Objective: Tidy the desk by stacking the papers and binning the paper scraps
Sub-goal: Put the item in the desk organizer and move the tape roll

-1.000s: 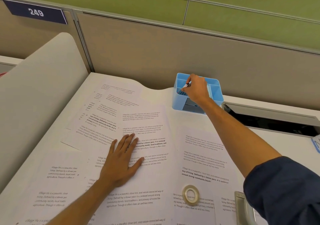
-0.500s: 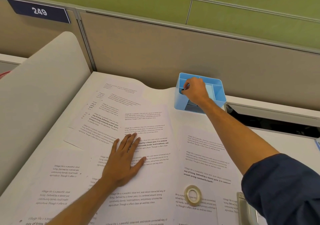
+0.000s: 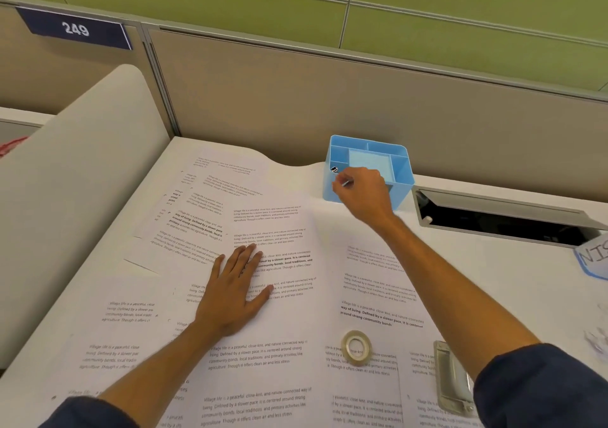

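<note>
Several printed papers (image 3: 283,322) lie spread and overlapping across the white desk (image 3: 513,263). My left hand (image 3: 233,292) rests flat on them, fingers apart, palm down. My right hand (image 3: 362,194) hovers at the near left corner of a blue desk organizer (image 3: 399,171), fingers curled. A small black-and-white pen end (image 3: 334,169) shows in the organizer's left compartment. A thin pale sliver shows at my right fingertips; whether they grip anything is unclear. A crumpled white paper scrap (image 3: 598,342) lies at the far right edge.
A roll of clear tape (image 3: 356,348) and a clear plastic item (image 3: 452,375) sit on the near papers. An open cable slot (image 3: 493,220) runs right of the organizer. A blue-edged label (image 3: 595,256) lies beyond it. A white curved divider (image 3: 82,180) bounds the left side.
My right hand has drawn back from over the organizer toward its near left corner, and a pen end now shows in the compartment. My left hand has stayed flat on the papers.
</note>
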